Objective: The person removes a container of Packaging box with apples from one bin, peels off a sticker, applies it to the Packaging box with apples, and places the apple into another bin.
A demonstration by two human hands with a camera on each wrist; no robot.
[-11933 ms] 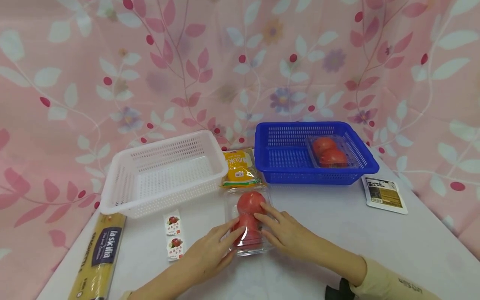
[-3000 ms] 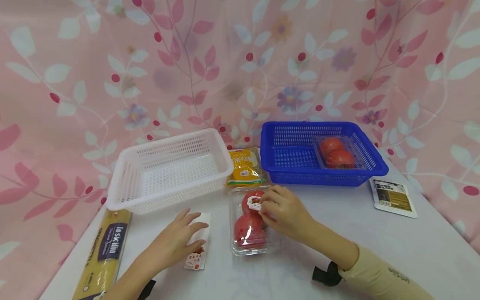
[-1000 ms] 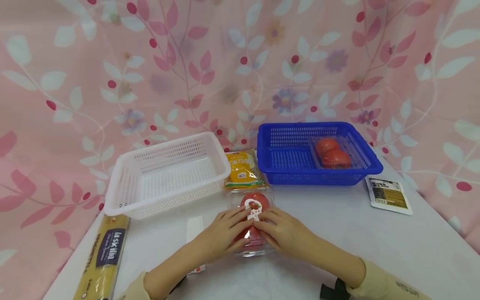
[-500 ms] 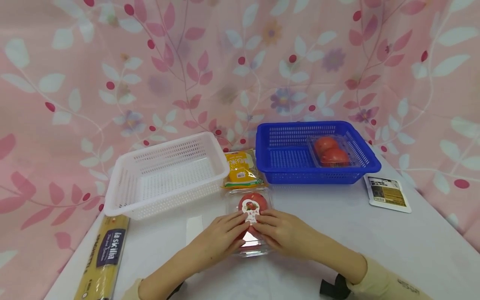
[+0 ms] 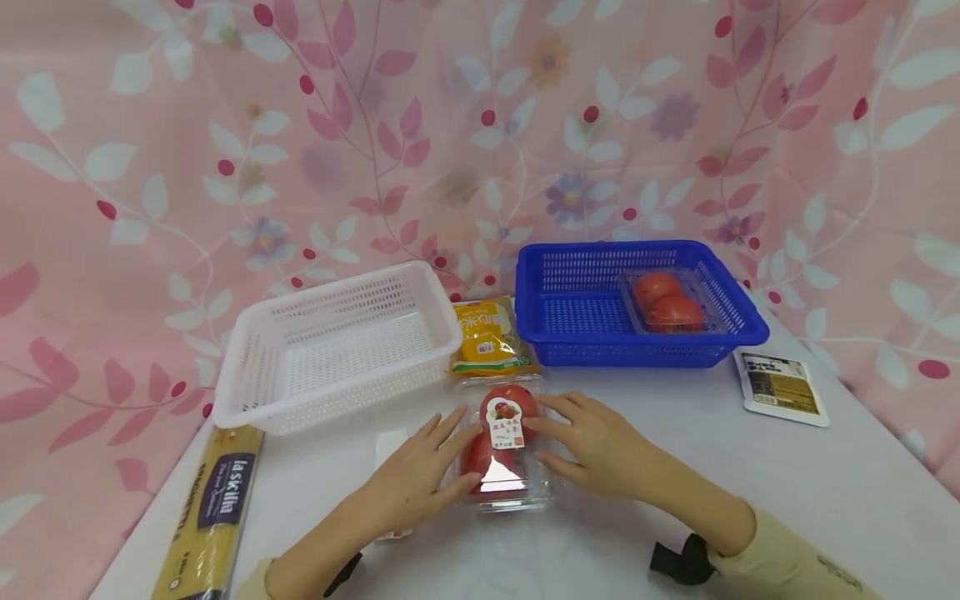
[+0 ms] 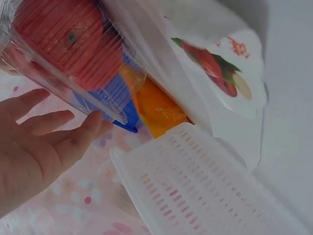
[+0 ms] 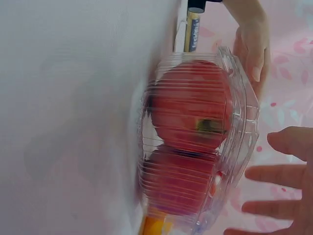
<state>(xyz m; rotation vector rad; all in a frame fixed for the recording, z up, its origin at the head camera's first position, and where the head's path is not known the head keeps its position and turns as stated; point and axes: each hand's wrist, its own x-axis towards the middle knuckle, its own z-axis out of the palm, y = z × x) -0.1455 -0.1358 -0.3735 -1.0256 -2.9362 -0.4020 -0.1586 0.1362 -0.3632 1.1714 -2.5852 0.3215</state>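
A clear plastic box [image 5: 517, 504] holding two red tomatoes [image 5: 480, 454] lies on the white table before me. On its lid sits a white label [image 5: 507, 427] with a red fruit picture and lettering. My left hand [image 5: 408, 479] is at the box's left side, fingers spread and relaxed. On the right side my right hand [image 5: 600, 442] has its fingers loosely extended toward the lid; in the right wrist view they hold nothing. Whether the fingertips touch the plastic is hard to tell. Partly behind the left hand lies a white sticker strip [image 5: 390, 446], its printed fruit [image 6: 210, 68] visible in the left wrist view.
Behind stand a white basket [image 5: 337, 408] and a blue basket [image 5: 622, 354], which contains another box of tomatoes [image 5: 675, 312]. A yellow packet [image 5: 483, 337] lies between them. Spaghetti [image 5: 213, 517] lies at left, a small flat pouch [image 5: 782, 387] at right.
The right hand earlier carried the label to the lid. Both hands then pressed it down; now their fingers have moved apart off it. The sticker strip has shifted right since the oldest frame.
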